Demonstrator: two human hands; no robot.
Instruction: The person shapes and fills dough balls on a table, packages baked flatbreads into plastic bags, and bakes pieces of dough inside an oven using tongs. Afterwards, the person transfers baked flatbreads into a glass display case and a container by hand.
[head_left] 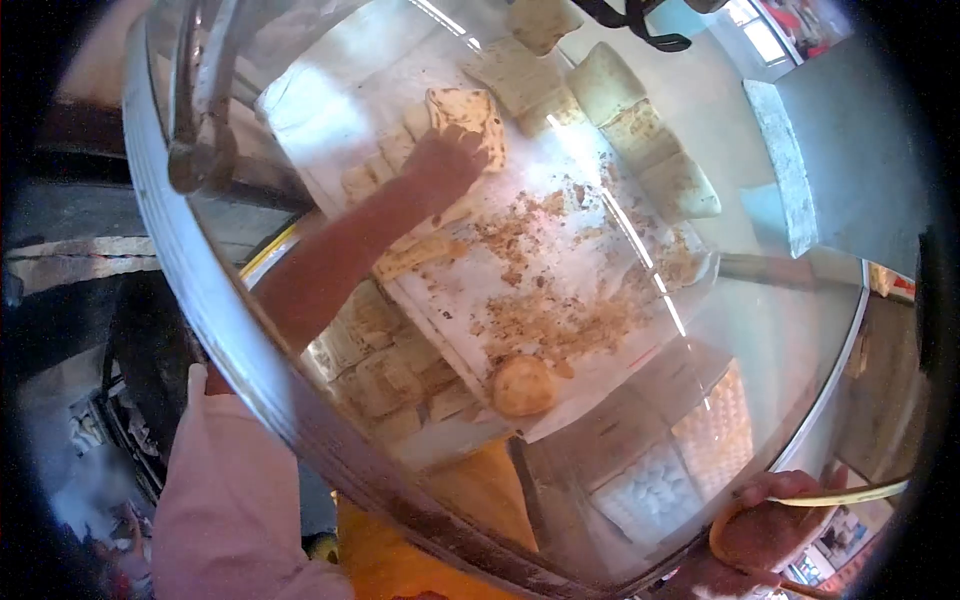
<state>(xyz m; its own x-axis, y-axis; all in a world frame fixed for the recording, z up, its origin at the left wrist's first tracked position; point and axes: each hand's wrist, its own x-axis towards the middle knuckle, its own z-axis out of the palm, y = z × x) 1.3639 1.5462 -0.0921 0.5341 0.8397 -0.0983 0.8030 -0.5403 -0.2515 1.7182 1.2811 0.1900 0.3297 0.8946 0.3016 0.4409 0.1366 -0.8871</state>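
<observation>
My left hand (450, 160), in a pink sleeve, reaches inside a curved glass display case. Its fingers are closed on a folded square flatbread (468, 108) with browned spots. More folded flatbreads (425, 255) lie beside and under the forearm on a crumb-strewn white paper sheet (455, 310). A round bread (523, 386) sits near that sheet's lower corner. At the lower right, outside the glass, my right hand (770, 530) grips a thin yellow-rimmed dish (845, 496); most of the dish is out of view.
The case's metal-edged rim (215, 310) curves beneath my left arm. Stacked square breads (375, 370) lie on a lower level. Egg trays (715, 425) show through the glass at the lower right. Pale breads (650, 150) at the upper right may be reflections.
</observation>
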